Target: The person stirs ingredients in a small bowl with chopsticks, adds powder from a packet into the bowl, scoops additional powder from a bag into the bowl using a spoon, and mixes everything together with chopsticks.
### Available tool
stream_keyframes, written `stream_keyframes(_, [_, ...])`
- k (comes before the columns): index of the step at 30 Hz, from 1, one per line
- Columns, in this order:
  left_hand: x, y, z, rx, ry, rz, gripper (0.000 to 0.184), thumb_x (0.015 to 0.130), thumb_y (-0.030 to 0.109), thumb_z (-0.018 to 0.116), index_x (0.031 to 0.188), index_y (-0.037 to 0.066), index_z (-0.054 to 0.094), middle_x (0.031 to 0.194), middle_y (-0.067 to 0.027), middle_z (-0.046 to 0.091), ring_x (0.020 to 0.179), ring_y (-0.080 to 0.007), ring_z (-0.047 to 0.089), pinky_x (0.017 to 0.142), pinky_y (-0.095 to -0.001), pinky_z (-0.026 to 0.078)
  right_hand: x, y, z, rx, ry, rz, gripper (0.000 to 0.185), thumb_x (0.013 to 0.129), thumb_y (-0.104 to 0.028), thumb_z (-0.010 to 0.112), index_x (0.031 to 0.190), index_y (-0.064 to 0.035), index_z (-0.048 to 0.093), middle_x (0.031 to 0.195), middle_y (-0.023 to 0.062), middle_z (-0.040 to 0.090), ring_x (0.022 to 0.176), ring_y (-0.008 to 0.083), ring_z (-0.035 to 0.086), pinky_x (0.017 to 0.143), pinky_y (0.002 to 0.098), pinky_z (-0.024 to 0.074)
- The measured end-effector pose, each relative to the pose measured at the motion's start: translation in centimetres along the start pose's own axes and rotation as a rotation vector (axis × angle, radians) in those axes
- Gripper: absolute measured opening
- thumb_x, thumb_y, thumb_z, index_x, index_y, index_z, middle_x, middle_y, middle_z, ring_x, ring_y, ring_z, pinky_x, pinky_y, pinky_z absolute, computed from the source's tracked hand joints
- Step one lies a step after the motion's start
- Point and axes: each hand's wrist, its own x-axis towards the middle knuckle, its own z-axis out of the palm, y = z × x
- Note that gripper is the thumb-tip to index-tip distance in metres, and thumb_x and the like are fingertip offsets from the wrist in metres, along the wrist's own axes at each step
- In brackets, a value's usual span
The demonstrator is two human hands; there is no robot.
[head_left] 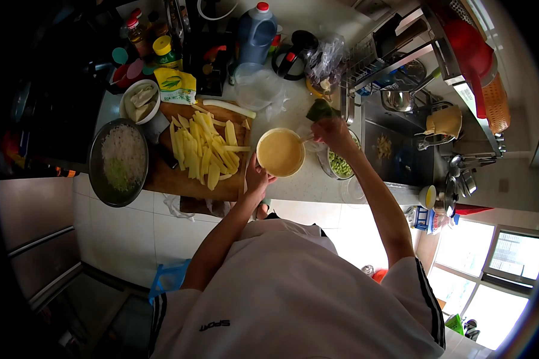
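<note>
My left hand [258, 178] grips the lower left rim of a round bowl [260, 163] filled with a smooth, pale yellow liquid [281, 152]. At the bowl's upper right, my right hand [334, 133] is closed, and what lies in its fingers is hard to make out. A dark green piece [322, 110] shows just above those fingers; whether they touch it I cannot tell. Left of the bowl, peeled yellow strips [203, 149], like cut potato, are heaped on a wooden cutting board [161, 180]. Under my right forearm sits a bowl of chopped green pieces [340, 164].
A dark bowl [94, 173] holding white and green food stands at the board's left, near a white bowl [123, 107]. Behind are a yellow packet [175, 87], a large blue jug [256, 36] and an electric kettle [296, 55]. The sink [395, 170] and dish rack lie right.
</note>
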Motion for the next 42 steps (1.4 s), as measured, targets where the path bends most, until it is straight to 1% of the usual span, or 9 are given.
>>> stream_keyframes(6, [0.0,-0.1,0.3,-0.022,0.02,-0.015,0.057,0.093,0.0,0.039,0.142,0.024,0.026,0.116,-0.0073,0.052,0.103,-0.0217,0.058,0.081,-0.0412,0.056,-5.6,1.5,1.7,0.422,-0.04,0.245,0.02,0.091,-0.015,0.057,0.09,0.0028,0.066,0.072,0.0095,0.068,0.061,0.0147,0.066,0.055,0.0241,0.0545])
stream_keyframes(10, [0.1,-0.1,0.1,-0.017,0.0,-0.015,0.056,0.093,-0.001,0.04,0.142,0.024,0.028,0.116,-0.0069,0.051,0.103,-0.0211,0.057,0.082,-0.041,0.055,-4.3,2.5,1.3,0.247,0.115,0.187,0.028,0.089,-0.019,0.057,0.074,0.0034,0.065,0.063,0.01,0.066,0.055,0.0145,0.064,0.051,0.0257,0.052])
stream_keyframes(17, [0.0,0.3,0.1,-0.016,-0.013,-0.016,0.058,0.091,-0.001,0.041,0.142,0.024,0.028,0.116,-0.0069,0.049,0.104,-0.0227,0.057,0.08,-0.0429,0.056,3.0,-1.2,1.6,0.017,0.154,-0.159,0.024,0.088,-0.017,0.057,0.076,0.0034,0.064,0.062,0.0137,0.064,0.053,0.0202,0.064,0.052,0.0307,0.0506])
stream_keyframes(19, [0.3,-0.1,0.0,0.007,-0.01,0.025,0.06,0.092,0.001,0.044,0.144,0.023,0.023,0.108,-0.0106,0.056,0.092,-0.0236,0.062,0.08,-0.0426,0.056,4.7,-2.3,2.9,-0.01,0.125,-0.269,0.024,0.087,-0.017,0.058,0.076,0.0036,0.064,0.062,0.0149,0.063,0.053,0.0218,0.064,0.054,0.0317,0.0502])
stream_keyframes(25, [1.2,-1.1,-0.7,0.02,-0.024,0.053,0.062,0.092,0.002,0.046,0.145,0.021,0.02,0.107,-0.0126,0.058,0.084,-0.0243,0.065,0.078,-0.042,0.057,6.1,-4.9,6.3,-0.038,-0.019,-0.342,0.023,0.087,-0.017,0.06,0.077,0.0035,0.064,0.064,0.0153,0.064,0.054,0.0236,0.063,0.055,0.0329,0.0499])
stream_keyframes(26, [1.2,-1.1,-0.7,0.017,-0.028,0.058,0.062,0.092,0.002,0.047,0.145,0.021,0.02,0.107,-0.0126,0.058,0.084,-0.0243,0.065,0.078,-0.042,0.057,6.6,-4.5,6.1,-0.124,-0.045,-0.414,0.028,0.09,-0.017,0.057,0.076,0.0065,0.063,0.069,0.0136,0.066,0.056,0.0177,0.064,0.054,0.03,0.0514])
stream_keyframes(34, [0.7,-0.8,0.2,0.001,0.044,0.019,0.061,0.092,0.003,0.047,0.144,0.022,0.022,0.099,-0.0052,0.055,0.086,-0.0241,0.065,0.079,-0.0438,0.057,2.9,2.3,-0.4,0.171,0.016,0.161,0.026,0.09,-0.018,0.058,0.079,0.0057,0.063,0.065,0.0112,0.065,0.054,0.0145,0.064,0.048,0.0257,0.0525])
stream_keyframes(38, [0.9,-0.9,0.1,-0.004,0.032,0.006,0.061,0.092,0.004,0.048,0.144,0.023,0.022,0.104,-0.0061,0.054,0.088,-0.0242,0.065,0.078,-0.0426,0.058,-2.7,3.7,1.7,0.361,0.052,0.225,0.024,0.091,-0.016,0.055,0.085,0.0056,0.064,0.069,0.012,0.067,0.058,0.0164,0.066,0.052,0.0269,0.0551])
stream_keyframes(42, [0.3,0.3,-0.3,-0.018,-0.038,-0.035,0.06,0.093,0.004,0.048,0.144,0.024,0.023,0.113,-0.0089,0.053,0.09,-0.0229,0.063,0.078,-0.0416,0.057,-5.6,3.3,7.2,0.432,0.065,0.046,0.021,0.093,-0.011,0.055,0.101,0.0059,0.064,0.084,0.0134,0.068,0.074,0.018,0.067,0.068,0.0279,0.0561])
